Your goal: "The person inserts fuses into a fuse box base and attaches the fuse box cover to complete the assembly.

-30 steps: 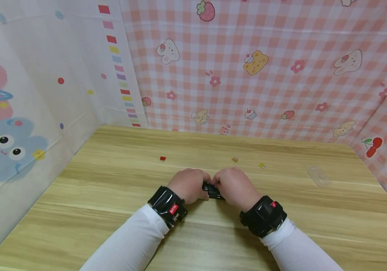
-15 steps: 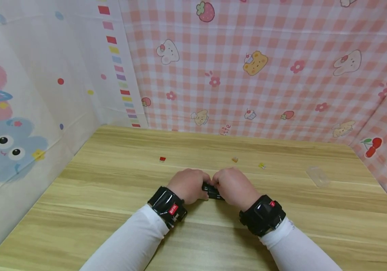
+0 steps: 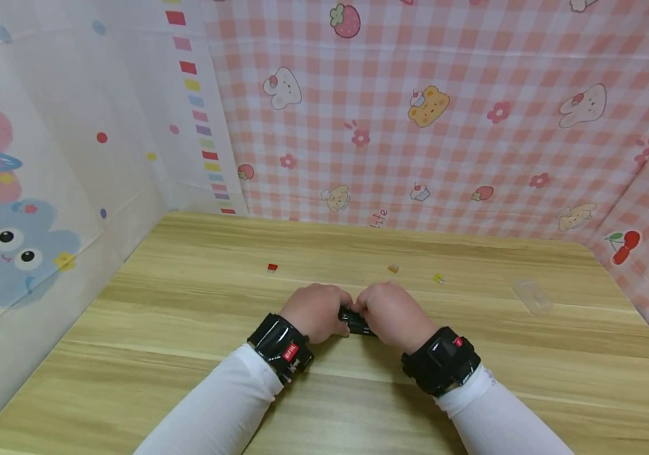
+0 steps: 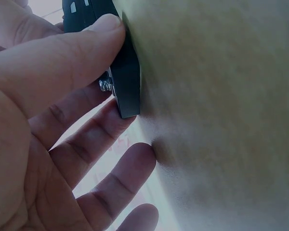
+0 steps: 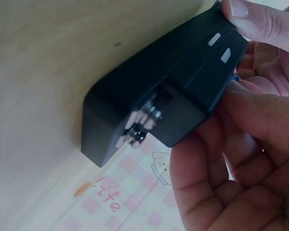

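Low over the table, both hands work on a black fuse block (image 3: pixel 356 321). My left hand (image 3: pixel 317 311) grips one end; in the left wrist view its thumb lies across the fuse block (image 4: pixel 128 89) with fingers behind. A screw terminal (image 4: pixel 105 85) pokes out near that thumb. In the right wrist view the fuse block (image 5: pixel 135 79) shows metal terminals (image 5: pixel 151 113) at its near end and two pale marks. My right hand (image 3: pixel 397 316) has curled fingers at its upper side, the thumb pinching a small blue fuse (image 5: pixel 236 77), mostly hidden by the fingers.
Behind the hands lie small blade fuses: red (image 3: pixel 272 268), orange (image 3: pixel 394 268) and yellow (image 3: pixel 439 278). A clear plastic cover (image 3: pixel 533 297) lies to the right on the wooden table (image 3: pixel 216 246). Patterned cloth (image 3: pixel 392 158) hangs at the back and sides.
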A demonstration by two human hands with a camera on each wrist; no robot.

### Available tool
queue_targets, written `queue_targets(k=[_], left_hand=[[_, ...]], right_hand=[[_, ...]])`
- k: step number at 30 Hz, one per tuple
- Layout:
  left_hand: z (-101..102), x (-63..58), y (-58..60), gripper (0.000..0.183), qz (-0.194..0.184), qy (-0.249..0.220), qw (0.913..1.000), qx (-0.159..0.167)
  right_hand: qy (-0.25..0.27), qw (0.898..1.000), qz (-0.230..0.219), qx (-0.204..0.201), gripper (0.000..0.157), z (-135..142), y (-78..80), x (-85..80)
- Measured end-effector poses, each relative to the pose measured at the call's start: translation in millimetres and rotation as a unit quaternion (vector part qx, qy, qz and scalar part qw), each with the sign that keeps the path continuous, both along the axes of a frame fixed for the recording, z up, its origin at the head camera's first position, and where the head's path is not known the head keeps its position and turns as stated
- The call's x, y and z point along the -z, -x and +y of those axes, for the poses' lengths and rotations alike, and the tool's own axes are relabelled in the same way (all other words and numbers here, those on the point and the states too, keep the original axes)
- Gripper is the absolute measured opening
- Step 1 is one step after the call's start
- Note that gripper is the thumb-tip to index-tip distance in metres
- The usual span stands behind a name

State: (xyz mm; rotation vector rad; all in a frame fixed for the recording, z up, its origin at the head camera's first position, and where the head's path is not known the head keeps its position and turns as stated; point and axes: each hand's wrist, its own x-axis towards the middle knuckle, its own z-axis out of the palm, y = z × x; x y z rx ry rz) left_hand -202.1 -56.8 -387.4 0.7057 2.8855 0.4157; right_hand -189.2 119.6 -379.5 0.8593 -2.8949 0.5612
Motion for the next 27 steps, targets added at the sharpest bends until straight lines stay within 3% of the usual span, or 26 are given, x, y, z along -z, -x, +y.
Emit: queue_targets(k=[10,27], left_hand=[[-0.1,0.1,0.9,0.036,0.001,-0.003,1.0,-0.001],[1.2,1.3,0.2,0.034,0.0,-0.001,1.0,-0.002]], right_hand=[[-0.01,1.0,-0.018,-0.005,0.017,1.3,0.3,-4.4],[-0.011,0.997,-0.066,0.023,0.016,9.9,2.6,-9.5]])
